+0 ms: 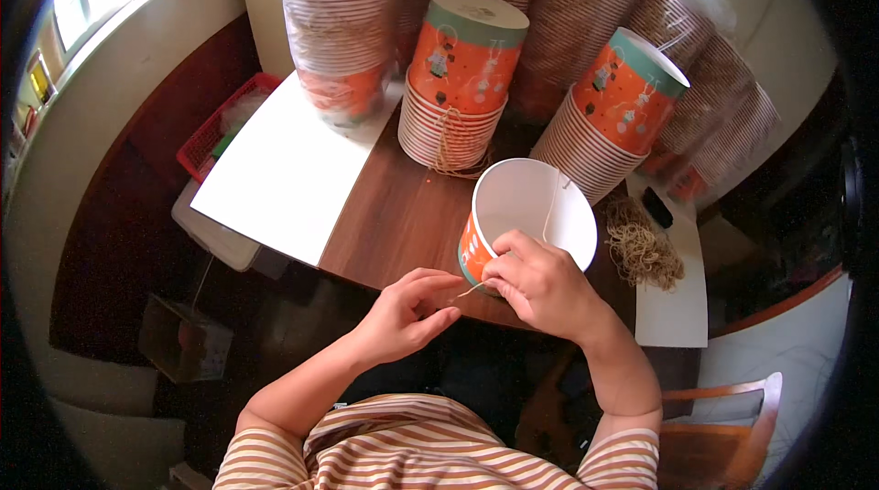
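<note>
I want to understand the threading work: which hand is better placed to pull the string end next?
Probably the left hand: its fingertips pinch the free end of the string beside the paper bucket. The right hand is busy steadying the bucket's side.

Right hand (pixel 542 287) hides bucket's (pixel 531 215) near rim.

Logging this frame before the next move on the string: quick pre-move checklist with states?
1. Paper bucket steadied by right hand: ok.
2. String end pinched by left hand: ok.
3. String runs up to the bucket rim: ok; whether it is threaded through a hole: cannot tell.
4. Bucket fully on the table: not ok, it sits at the near edge.
5. Spare string pile nearby: ok.
</note>
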The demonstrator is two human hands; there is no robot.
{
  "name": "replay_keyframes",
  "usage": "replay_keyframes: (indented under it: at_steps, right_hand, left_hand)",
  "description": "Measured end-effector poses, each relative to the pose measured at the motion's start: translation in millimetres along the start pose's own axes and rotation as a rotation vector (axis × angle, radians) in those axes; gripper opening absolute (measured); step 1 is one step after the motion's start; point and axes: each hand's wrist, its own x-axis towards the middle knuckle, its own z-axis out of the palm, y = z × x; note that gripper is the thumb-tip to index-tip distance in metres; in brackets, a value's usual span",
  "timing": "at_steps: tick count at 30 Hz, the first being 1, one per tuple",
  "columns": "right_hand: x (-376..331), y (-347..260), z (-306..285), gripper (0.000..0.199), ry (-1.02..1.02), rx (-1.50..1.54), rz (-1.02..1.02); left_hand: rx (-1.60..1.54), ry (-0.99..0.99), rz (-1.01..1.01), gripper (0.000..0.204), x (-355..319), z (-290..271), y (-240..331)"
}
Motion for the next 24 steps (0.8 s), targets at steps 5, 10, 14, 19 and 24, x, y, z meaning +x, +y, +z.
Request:
replay_keyframes:
  at_steps: [5,10,14,19,24]
  right_hand:
    - [1.6,-0.2,-0.2,0.012,0.007,0.013,0.0]
    - [0.0,5.9,-1.8,0.016,-0.016,0.032,-0.007]
    - [1.4,-2.3,-14.7,0.027,0.044,0.086,0.061]
    - [-4.4,10.8,-31.4,0.031,-0.067,0.13,0.164]
    - [-8.1,14.8,-51.1,0.019,-0.21,0.119,0.215]
  left_hand:
    - [-0.097,-0.019,-0.07,0.023,2.2,9.6,-19.5]
    - [-0.187,-0.019,-0.289,0.018,-4.0,-4.1,-11.5]
    - [-0.41,-0.044,-0.267,0.015,-8.6,-19.9,-15.7]
    - [-0.702,-0.089,-0.155,0.013,-2.9,-27.6,-5.2]
    - [-0.955,-0.152,-0.01,0.011,15.0,-20.1,13.5]
